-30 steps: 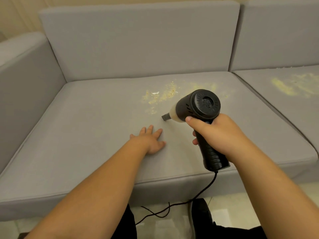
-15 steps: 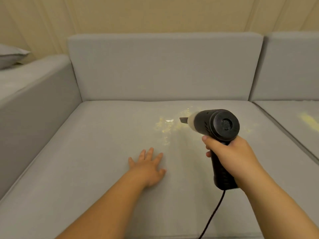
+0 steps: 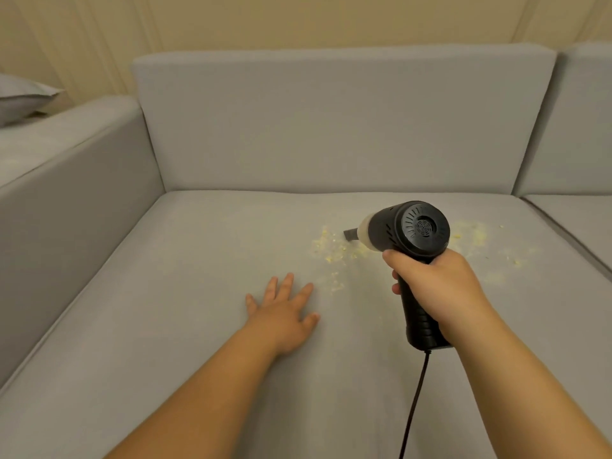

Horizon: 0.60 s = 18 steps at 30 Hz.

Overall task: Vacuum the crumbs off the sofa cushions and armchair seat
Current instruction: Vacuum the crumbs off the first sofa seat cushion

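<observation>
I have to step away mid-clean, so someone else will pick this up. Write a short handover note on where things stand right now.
Right hand grips the handle of the black corded handheld vacuum, its nozzle pointing left at the crumbs.
Left hand lies flat, fingers spread, on the grey fabric sofa seat cushion.
Yellow crumbs lie in front of the nozzle, with more to the right of the vacuum's body.
Done: nothing I can confirm from this view.
Left: both crumb patches on this cushion; the neighbouring cushion is mostly out of view, and the armchair seat is not in view.
</observation>
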Each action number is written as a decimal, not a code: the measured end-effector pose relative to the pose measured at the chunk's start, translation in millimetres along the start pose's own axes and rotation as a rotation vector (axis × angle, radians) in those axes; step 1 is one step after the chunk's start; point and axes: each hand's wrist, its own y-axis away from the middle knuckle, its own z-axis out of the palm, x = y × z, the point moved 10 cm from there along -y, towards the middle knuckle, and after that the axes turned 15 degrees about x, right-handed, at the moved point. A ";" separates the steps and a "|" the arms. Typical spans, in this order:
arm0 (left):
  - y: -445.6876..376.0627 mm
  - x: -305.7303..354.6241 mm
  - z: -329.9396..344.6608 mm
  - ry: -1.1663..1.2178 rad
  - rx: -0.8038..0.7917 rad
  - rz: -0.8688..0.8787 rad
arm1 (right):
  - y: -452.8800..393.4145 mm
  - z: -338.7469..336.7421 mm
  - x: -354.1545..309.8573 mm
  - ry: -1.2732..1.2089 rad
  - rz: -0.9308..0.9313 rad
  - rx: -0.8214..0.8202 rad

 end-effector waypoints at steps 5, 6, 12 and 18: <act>1.8 3.3 4.4 -0.004 -0.016 0.003 | -1.2 -0.1 4.8 -0.028 0.010 -0.002; 2.4 2.8 4.6 -0.008 -0.017 0.002 | -1.1 0.6 5.4 -0.042 0.015 -0.004; 5.0 -4.0 7.3 -0.008 -0.050 -0.024 | -1.2 18.4 9.2 -0.033 0.001 -0.055; 3.9 -4.7 8.6 -0.010 -0.049 -0.032 | -4.3 25.9 12.0 -0.061 -0.010 -0.029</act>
